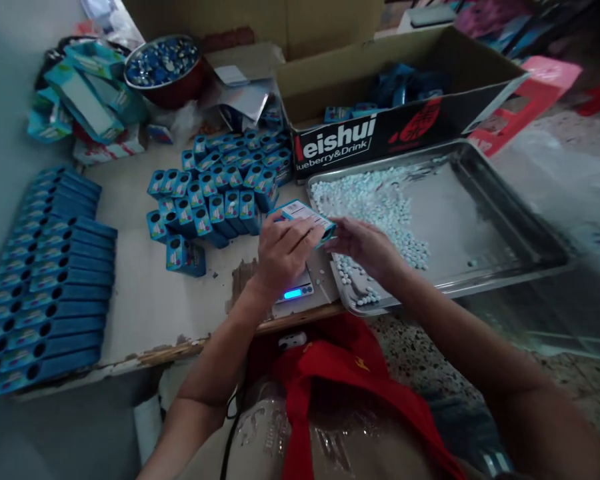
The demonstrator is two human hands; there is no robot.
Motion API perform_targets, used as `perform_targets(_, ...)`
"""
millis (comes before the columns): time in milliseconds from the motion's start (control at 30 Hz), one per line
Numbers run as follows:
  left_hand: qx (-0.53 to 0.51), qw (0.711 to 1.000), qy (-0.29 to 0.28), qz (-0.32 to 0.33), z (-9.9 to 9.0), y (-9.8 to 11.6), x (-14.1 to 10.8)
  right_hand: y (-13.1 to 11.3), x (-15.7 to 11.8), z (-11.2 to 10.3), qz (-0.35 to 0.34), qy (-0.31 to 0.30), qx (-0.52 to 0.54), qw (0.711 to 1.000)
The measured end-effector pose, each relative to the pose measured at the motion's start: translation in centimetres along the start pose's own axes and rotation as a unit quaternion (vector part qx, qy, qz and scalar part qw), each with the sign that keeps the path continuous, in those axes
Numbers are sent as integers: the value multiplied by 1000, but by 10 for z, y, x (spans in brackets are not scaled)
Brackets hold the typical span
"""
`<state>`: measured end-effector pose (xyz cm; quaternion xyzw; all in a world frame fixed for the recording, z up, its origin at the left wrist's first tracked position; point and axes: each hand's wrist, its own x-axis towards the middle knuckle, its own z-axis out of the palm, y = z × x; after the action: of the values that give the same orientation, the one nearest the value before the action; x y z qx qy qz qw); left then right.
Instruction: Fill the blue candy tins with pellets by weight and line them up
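My left hand [287, 247] is wrapped round a small blue carton [303, 212], which lies tilted with its printed white panel up. At the carton's right end, my right hand [363, 245] has its fingers curled together over the tray's near left corner; what they hold, if anything, is hidden. Small pale pellets [375, 200] cover the left part of a metal tray [505, 200]. Below my left hand a digital scale [294, 293] shows a lit blue display, partly covered by the hand. A few loose pellets lie beside the scale.
Blue cartons with round dark holes [215, 187] stand grouped left of my hands; long rows of them [50, 287] line the left edge. Behind are a red bowl of small blue packets [195, 83], flattened teal packaging [87, 100] and a large cardboard box [345, 143].
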<state>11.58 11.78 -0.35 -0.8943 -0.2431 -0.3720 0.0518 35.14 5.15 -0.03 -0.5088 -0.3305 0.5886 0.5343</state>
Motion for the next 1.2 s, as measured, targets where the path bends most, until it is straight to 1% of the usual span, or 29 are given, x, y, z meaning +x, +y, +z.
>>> perform_targets(33, 6, 1000, -7, 5, 5, 1, 1, 3, 0, 6, 38, -9, 60, 997)
perform_targets(100, 12, 1000, -15, 3, 15, 2, 2, 7, -1, 14, 84, -23, 132, 987)
perform_targets(167, 20, 1000, -15, -1, 24, 2, 1, 8, 0, 13, 98, -26, 161, 982)
perform_targets(267, 38, 999, -6, -4, 32, 3, -2, 7, 4, 2, 99, -27, 156, 983)
perform_targets(367, 22, 1000, -10, -1, 30, 8, -4, 5, 8, -6, 102, -39, 118, 987)
perform_targets(433, 3, 1000, -15, 14, 26, 11, -3, 4, 8, -7, 104, -54, 101, 988)
perform_targets(533, 17, 999, -4, 33, 19, 15, 0, 3, 6, -2, 85, -72, 108, 988)
perform_targets(600, 32, 999, 4, 38, 17, 15, 0, 3, 4, 4, 67, -67, 109, 989)
perform_targets(667, 29, 999, -10, 33, 17, 13, -1, 4, 5, 10, 60, -52, 99, 992)
perform_targets(833, -6, 998, -61, -16, 20, 10, -12, 6, 10, 17, 89, -32, 72, 993)
perform_targets(933, -15, 997, -71, -34, 23, 10, -16, 5, 10, 18, 112, -10, 72, 991)
perform_targets(1033, -14, 997, -63, -52, 28, 10, -14, 3, 11, 18, 124, 12, 78, 989)
perform_targets(1100, -34, 995, -55, -81, 32, 11, -9, -1, 9, 13, 124, 30, 77, 989)
perform_targets(1133, -53, 992, -47, -107, 33, 12, -7, -4, 6, 8, 117, 41, 67, 990)
perform_targets(1200, -108, 977, -12, -184, 31, 15, -5, -11, -2, -4, 83, 76, 10, 994)
